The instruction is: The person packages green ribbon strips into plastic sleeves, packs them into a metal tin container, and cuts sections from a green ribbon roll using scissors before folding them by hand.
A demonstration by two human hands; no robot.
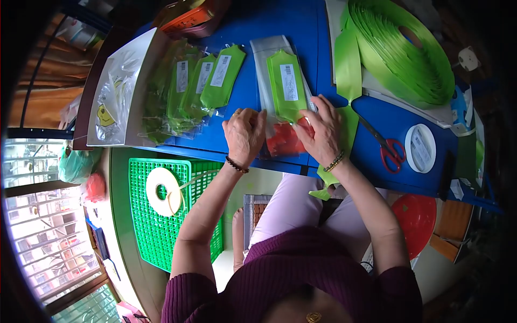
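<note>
A cut green ribbon piece (277, 81) with a white barcode label (289, 82) lies on a stack of clear plastic bags (264, 48). My right hand (321, 129) has its thumb and forefinger at the ribbon piece's lower end, with the other fingers bent above. My left hand (245, 134) is curled closed beside the bags' lower left edge; whatever its fingertips hold is hidden. Between the hands, something red (285, 141) shows under clear plastic. Under my right wrist passes a green ribbon strip (349, 126), coming from a large green ribbon roll (398, 54).
Several bagged green labelled pieces (219, 78) lie left, beside a white box (129, 91) of clear bags. Red-handled scissors (392, 153) and a round white lid (420, 148) are at right on the blue table (237, 48). Below left stands a green crate (137, 215).
</note>
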